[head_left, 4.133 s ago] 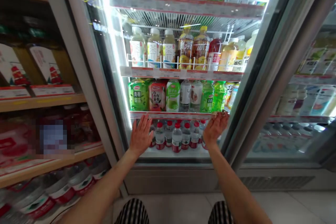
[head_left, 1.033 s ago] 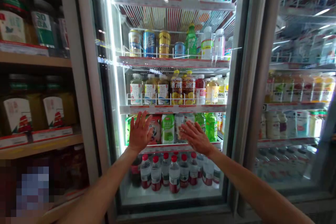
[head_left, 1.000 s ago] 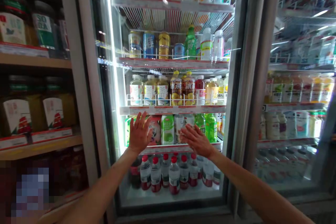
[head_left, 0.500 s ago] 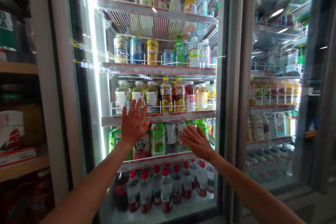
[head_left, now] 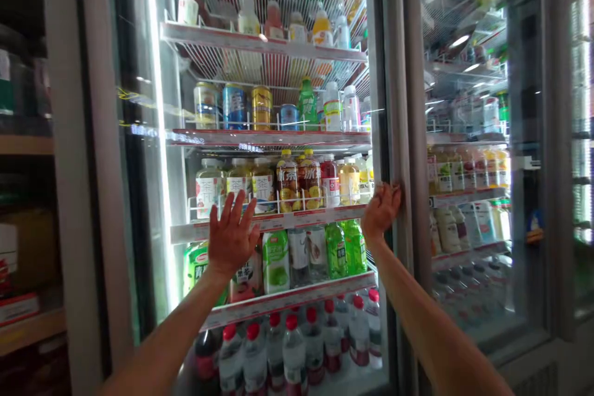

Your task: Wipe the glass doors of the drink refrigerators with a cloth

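Observation:
My left hand [head_left: 232,238] is open, its fingers spread and raised in front of the glass door, overlapping the shelf with tea bottles [head_left: 210,189]. I cannot tell whether the palm touches the glass. Over to the right, my right hand [head_left: 383,213] is at the metal frame [head_left: 394,105] of the fridge door, its fingers bent against the frame's edge. Behind the glass, brown iced tea bottles [head_left: 310,179] with yellow caps stand between my hands. Green cartons [head_left: 276,260] and green bottles [head_left: 353,247] fill the shelf below.
Red-capped water bottles [head_left: 294,356] stand at the bottom. Higher shelves carry cans [head_left: 262,108] and more bottles. To the right is another glass-fronted fridge [head_left: 468,284]; at the left, a shelf unit [head_left: 28,145] with goods.
My right hand has moved right and up, from in front of the lower drinks to the door's frame. My left hand stays spread at the glass. The view has shifted slightly right.

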Demonstrator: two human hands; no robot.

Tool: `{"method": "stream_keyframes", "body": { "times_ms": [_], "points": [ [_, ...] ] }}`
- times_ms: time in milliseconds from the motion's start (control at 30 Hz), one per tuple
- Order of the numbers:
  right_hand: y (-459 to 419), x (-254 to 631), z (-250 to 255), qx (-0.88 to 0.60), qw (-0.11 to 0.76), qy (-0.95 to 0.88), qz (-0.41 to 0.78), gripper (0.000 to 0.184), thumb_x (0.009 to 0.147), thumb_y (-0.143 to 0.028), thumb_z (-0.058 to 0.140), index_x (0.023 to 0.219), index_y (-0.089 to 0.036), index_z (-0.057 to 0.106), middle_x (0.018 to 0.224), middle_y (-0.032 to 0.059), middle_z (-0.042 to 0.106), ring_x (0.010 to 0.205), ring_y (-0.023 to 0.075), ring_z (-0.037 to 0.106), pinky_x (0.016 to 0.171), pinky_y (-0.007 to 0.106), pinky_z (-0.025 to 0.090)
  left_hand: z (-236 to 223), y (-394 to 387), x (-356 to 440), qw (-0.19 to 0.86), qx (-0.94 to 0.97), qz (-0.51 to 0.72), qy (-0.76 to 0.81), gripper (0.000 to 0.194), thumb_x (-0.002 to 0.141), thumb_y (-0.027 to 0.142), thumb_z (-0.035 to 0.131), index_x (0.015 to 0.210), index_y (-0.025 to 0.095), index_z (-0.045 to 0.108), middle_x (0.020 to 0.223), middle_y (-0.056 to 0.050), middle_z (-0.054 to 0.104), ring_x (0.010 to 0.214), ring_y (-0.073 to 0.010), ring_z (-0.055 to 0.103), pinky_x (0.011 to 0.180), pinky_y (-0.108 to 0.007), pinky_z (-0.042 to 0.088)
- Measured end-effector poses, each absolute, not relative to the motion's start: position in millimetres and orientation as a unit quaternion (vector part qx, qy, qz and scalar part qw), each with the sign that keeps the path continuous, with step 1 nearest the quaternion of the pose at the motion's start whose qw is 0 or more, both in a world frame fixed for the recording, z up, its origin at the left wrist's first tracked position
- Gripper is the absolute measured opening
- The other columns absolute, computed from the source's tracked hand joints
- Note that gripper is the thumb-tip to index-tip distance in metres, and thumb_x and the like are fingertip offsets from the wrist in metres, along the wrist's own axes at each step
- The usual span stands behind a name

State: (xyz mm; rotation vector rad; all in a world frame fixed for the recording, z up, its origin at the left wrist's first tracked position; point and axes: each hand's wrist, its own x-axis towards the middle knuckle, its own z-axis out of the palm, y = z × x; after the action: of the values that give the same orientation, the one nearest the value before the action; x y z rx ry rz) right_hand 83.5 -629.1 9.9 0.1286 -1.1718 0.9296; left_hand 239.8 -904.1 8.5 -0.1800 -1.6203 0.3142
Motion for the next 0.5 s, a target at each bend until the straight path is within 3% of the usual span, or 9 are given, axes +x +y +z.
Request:
{"method": "stream_keyframes", "body": {
  "times_ms": [67, 133, 267, 333, 500],
  "points": [
    [-669, 106, 14, 0.089, 0.728, -0.553, 0.395, 0.046, 0.089, -0.024, 0.028, 0.134, -0.019, 0.038, 0.139, 0.0132, 0.038, 0.135, 0.0272, 0.024, 0.102, 0.058, 0.030, 9, -904, 239, 0.678, -0.083, 0.136, -0.717, 0.065, 0.082, 0.029, 0.051, 0.140, 0.031, 0.021, 0.147, -0.003, 0.022, 0.136, -0.0229, 0.020, 0.112, -0.047, 0.010],
    [-706, 131, 15, 0.223, 0.697, -0.611, 0.303, 0.049, 0.087, -0.022, 0.036, 0.136, -0.027, 0.034, 0.143, 0.0052, 0.032, 0.138, 0.0258, 0.015, 0.105, 0.055, 0.028, 9, -905, 239, 0.677, -0.084, 0.132, -0.719, 0.064, 0.082, 0.030, 0.052, 0.139, 0.031, 0.023, 0.147, -0.003, 0.023, 0.136, -0.0229, 0.020, 0.112, -0.047, 0.010],
    [-712, 149, 12, 0.404, 0.656, -0.624, 0.133, 0.049, 0.083, -0.022, 0.046, 0.131, -0.031, 0.039, 0.144, 0.0002, 0.033, 0.138, 0.0225, 0.017, 0.110, 0.048, 0.024, 8, -905, 240, 0.672, -0.083, 0.130, -0.724, 0.064, 0.082, 0.030, 0.051, 0.139, 0.031, 0.022, 0.147, -0.003, 0.023, 0.136, -0.0228, 0.020, 0.112, -0.047, 0.010],
    [-678, 132, 19, 0.361, 0.673, -0.625, 0.162, 0.044, 0.085, -0.022, 0.043, 0.128, -0.029, 0.043, 0.142, 0.0026, 0.036, 0.136, 0.0229, 0.021, 0.109, 0.050, 0.024, 8, -905, 240, 0.670, -0.077, 0.134, -0.726, 0.065, 0.082, 0.030, 0.051, 0.140, 0.030, 0.021, 0.147, -0.003, 0.023, 0.136, -0.0231, 0.020, 0.112, -0.047, 0.010],
    [-621, 86, 69, 0.099, 0.711, -0.570, 0.400, 0.039, 0.088, -0.026, 0.033, 0.122, -0.018, 0.051, 0.133, 0.0148, 0.044, 0.127, 0.0297, 0.036, 0.099, 0.059, 0.030, 7, -905, 239, 0.669, -0.073, 0.137, -0.727, 0.066, 0.082, 0.029, 0.050, 0.140, 0.029, 0.020, 0.147, -0.005, 0.024, 0.136, -0.0238, 0.020, 0.112, -0.048, 0.010]
  ]
}}
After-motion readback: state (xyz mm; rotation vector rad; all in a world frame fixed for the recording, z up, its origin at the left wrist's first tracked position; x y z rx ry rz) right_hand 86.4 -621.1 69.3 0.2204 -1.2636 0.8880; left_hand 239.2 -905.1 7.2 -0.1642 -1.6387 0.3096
